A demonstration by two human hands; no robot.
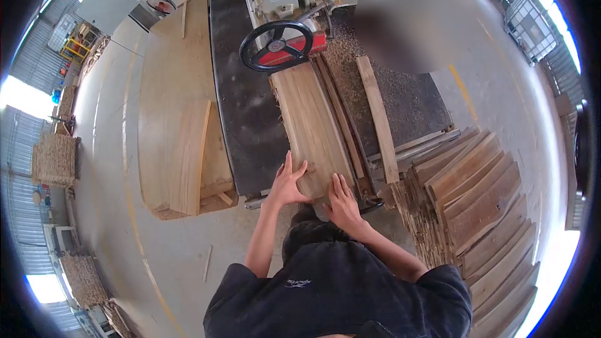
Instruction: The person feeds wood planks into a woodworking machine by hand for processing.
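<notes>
A wide wooden board (313, 122) lies on the dark machine table (247, 131), its far end by a black handwheel (276, 46). My left hand (288, 181) is at the board's near left edge, thumb and fingers spread, touching the wood. With fingers stretched out flat, my right hand (344, 205) rests on the board's near right corner. Along the board's right side runs a long dark rail (341, 119). Whether either thumb reaches under the board is hidden.
A narrow strip (377, 119) lies right of the rail among wood chips. Stacked rough-edged planks (482, 200) stand at my right. A pale panel (172, 75) carrying a board (191, 163) is on the left. A blurred patch hides part of the table's far right.
</notes>
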